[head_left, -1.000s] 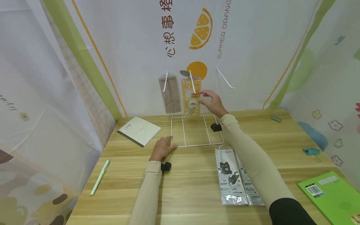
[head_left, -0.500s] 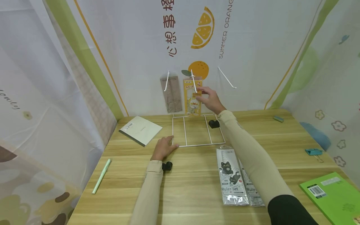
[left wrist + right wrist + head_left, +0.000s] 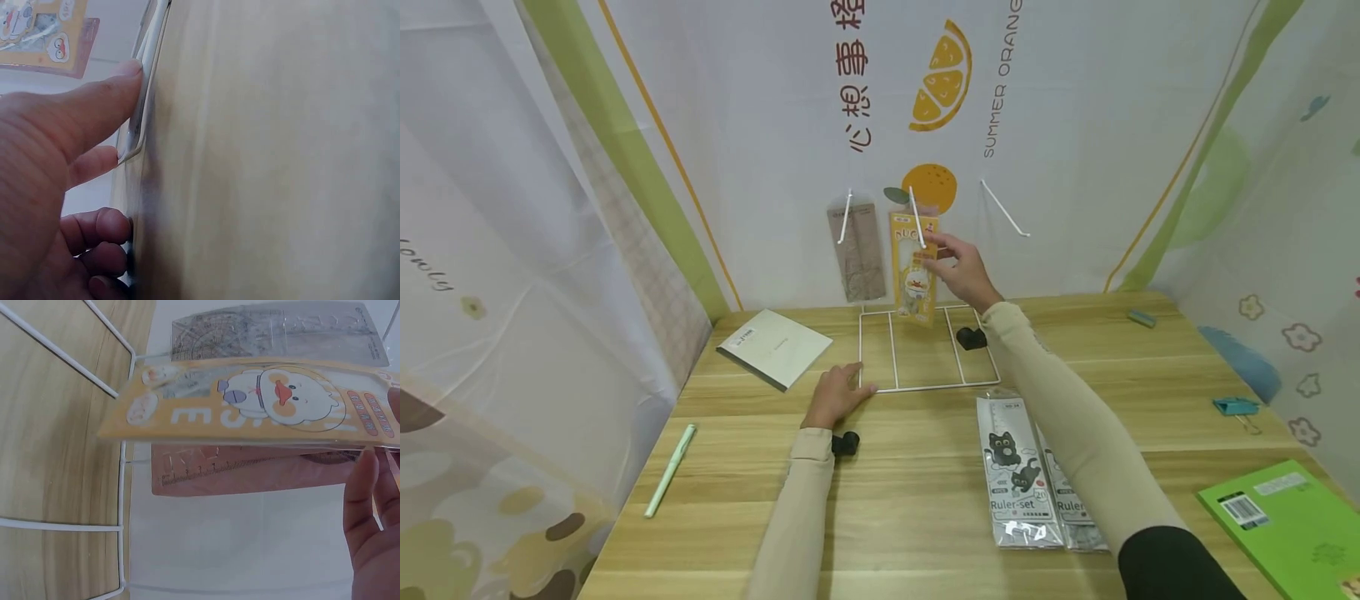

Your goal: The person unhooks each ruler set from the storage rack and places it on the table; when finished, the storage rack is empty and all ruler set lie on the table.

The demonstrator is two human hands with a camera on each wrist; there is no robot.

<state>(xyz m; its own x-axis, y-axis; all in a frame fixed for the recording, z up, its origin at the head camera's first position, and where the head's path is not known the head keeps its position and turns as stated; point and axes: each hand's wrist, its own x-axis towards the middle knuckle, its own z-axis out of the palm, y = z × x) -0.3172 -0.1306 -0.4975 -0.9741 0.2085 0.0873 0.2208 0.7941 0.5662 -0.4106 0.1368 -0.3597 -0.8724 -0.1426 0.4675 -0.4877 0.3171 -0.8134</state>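
My right hand [image 3: 964, 271] pinches the right edge of a yellow duck ruler-set packet [image 3: 914, 283] at the middle hook [image 3: 917, 215]. Its lower end tilts away from a pink ruler packet [image 3: 250, 470], seen behind it in the right wrist view. A greyish ruler packet [image 3: 857, 254] hangs on the left hook [image 3: 845, 218]. At the front left corner of the white wire rack [image 3: 940, 386], my left hand [image 3: 835, 395] holds the frame, thumb on the front wire and a fingertip by the corner. The right hook [image 3: 1004, 208] bears nothing.
Two cat ruler-set packets [image 3: 1017, 471] lie beneath my right forearm. A pale notebook [image 3: 775, 348] and a green pen [image 3: 670, 471] are left. At right are a green book [image 3: 1288, 521], a teal binder clip [image 3: 1236, 406] and a small teal piece [image 3: 1141, 317].
The duck packet's lower end has swung forward and down, off the packet behind it. My right hand keeps nearly the same place; my left hand stays on the rack.
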